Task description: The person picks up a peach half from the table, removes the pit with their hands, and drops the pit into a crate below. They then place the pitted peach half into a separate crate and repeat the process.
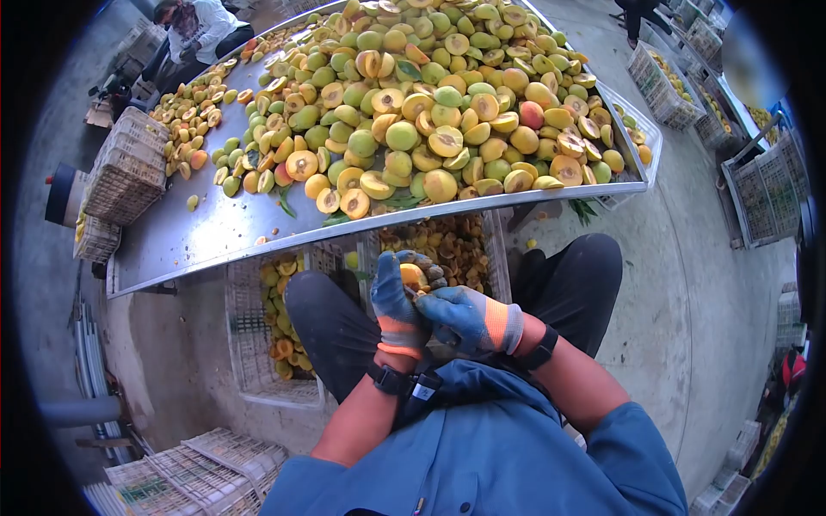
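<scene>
The person sits with knees apart, both forearms bent inward so the gloved hands meet just in front of the chest. The left hand (396, 301) stands upright, fingers curled closed around a yellow-orange fruit (413, 274) whose top peeks above the glove. The right hand (465, 316) lies across at 3 o'clock of it, fingers pointing left and pressed against the fruit and the left glove; I cannot tell whether it holds a tool. Both wrists wear dark bands. Directly at 12 o'clock, a crate of cut pieces (447, 245) sits beneath the metal counter (189, 236), which carries a big heap of whole and halved fruit (430, 103). At 10 o'clock another person (202, 30) works at the far end.
</scene>
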`<action>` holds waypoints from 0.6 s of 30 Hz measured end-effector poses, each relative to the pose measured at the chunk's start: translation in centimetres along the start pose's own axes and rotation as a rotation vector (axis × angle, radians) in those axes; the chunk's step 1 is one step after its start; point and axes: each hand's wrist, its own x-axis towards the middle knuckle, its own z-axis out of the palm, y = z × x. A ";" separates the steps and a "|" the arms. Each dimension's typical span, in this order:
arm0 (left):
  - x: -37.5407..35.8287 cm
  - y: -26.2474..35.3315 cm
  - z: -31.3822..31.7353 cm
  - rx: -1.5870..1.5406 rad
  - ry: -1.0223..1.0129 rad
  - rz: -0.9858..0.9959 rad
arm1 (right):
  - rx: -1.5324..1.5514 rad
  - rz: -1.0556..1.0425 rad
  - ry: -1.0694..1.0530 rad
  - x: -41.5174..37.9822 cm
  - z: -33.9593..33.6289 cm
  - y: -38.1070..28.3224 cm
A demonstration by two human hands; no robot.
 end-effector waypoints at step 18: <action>5.1 12.7 -6.6 1.324 0.218 0.671 | -0.628 0.060 0.357 -1.0 0.0 6.9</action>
